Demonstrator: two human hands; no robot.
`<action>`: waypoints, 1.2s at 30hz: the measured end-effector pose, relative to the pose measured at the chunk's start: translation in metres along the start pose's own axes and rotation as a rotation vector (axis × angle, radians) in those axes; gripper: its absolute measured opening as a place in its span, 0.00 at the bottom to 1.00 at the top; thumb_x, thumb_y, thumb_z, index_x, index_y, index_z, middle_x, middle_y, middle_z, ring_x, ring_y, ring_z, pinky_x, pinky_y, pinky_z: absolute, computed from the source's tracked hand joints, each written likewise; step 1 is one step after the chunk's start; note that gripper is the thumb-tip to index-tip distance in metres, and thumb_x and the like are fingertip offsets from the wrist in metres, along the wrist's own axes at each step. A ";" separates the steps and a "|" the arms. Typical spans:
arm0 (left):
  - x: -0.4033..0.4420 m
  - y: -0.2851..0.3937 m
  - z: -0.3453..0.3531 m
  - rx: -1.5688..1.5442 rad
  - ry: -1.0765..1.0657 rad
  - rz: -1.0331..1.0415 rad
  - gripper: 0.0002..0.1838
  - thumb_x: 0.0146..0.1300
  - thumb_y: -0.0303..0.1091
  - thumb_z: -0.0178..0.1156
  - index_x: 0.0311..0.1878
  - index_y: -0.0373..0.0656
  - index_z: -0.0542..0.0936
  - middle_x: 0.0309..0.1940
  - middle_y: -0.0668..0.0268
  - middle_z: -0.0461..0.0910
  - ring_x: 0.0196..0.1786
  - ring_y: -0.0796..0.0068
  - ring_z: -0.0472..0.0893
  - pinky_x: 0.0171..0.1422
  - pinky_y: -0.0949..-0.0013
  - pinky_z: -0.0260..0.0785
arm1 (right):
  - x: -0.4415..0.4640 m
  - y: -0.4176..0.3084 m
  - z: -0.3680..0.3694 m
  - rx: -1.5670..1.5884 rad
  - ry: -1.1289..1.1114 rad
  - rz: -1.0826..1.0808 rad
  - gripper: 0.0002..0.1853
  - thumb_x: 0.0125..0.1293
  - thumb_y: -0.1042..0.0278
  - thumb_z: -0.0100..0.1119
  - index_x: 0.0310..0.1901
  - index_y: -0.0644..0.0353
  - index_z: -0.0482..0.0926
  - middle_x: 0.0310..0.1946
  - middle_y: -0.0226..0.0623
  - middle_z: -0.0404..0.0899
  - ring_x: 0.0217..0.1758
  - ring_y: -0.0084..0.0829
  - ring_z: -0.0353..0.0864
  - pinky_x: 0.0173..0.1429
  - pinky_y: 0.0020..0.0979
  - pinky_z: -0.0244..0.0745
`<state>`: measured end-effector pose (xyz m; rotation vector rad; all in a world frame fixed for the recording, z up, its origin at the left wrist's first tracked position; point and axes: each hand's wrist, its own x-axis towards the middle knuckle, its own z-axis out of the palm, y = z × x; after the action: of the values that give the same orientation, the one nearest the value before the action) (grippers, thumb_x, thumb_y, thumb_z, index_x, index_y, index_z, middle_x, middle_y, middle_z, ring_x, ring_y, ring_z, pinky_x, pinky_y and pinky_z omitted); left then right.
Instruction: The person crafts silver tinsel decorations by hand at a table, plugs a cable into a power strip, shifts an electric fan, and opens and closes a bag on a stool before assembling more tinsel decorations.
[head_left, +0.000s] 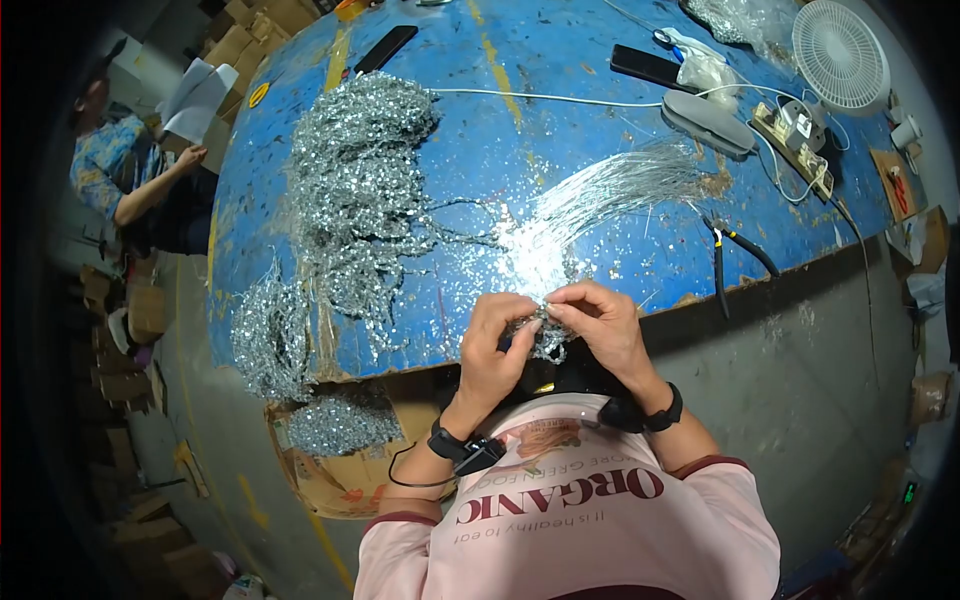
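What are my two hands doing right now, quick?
Left hand: fingers and thumb closed in a pinch on the silver sequined strands.
Right hand: thumb and forefinger pinched together at the same strands; exact contact too small to tell.

Worn blue table (pixel 560 55), grey floor (pixel 800 370)

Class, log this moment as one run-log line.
left hand: pinching silver tinsel | right hand: pinching alongside | pliers: table edge, handles spread
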<state>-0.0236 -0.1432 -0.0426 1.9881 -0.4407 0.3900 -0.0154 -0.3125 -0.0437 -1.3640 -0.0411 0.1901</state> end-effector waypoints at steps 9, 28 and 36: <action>0.002 -0.005 0.008 -0.421 -0.042 -0.277 0.08 0.60 0.22 0.60 0.43 0.38 0.80 0.36 0.66 0.76 0.39 0.80 0.74 0.43 0.78 0.66 | 0.001 0.004 0.003 -0.158 -0.071 -0.048 0.06 0.61 0.74 0.61 0.39 0.65 0.79 0.31 0.29 0.78 0.33 0.15 0.75 0.37 0.19 0.71; 0.012 -0.012 -0.007 -0.200 0.253 0.015 0.07 0.53 0.18 0.64 0.36 0.38 0.82 0.31 0.67 0.77 0.34 0.77 0.73 0.35 0.76 0.64 | -0.008 -0.018 -0.050 -0.256 0.054 -0.095 0.09 0.65 0.73 0.55 0.41 0.66 0.83 0.27 0.31 0.79 0.25 0.17 0.73 0.29 0.17 0.67; 0.003 -0.014 0.005 -0.224 0.136 -0.112 0.06 0.54 0.18 0.63 0.35 0.38 0.83 0.29 0.67 0.76 0.32 0.77 0.73 0.34 0.76 0.63 | 0.005 0.002 -0.048 0.565 0.304 -0.352 0.06 0.66 0.70 0.57 0.36 0.63 0.76 0.35 0.38 0.79 0.36 0.26 0.78 0.43 0.26 0.74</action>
<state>-0.0138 -0.1424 -0.0548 1.7480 -0.2735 0.3854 -0.0038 -0.3580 -0.0558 -0.7913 0.0266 -0.2868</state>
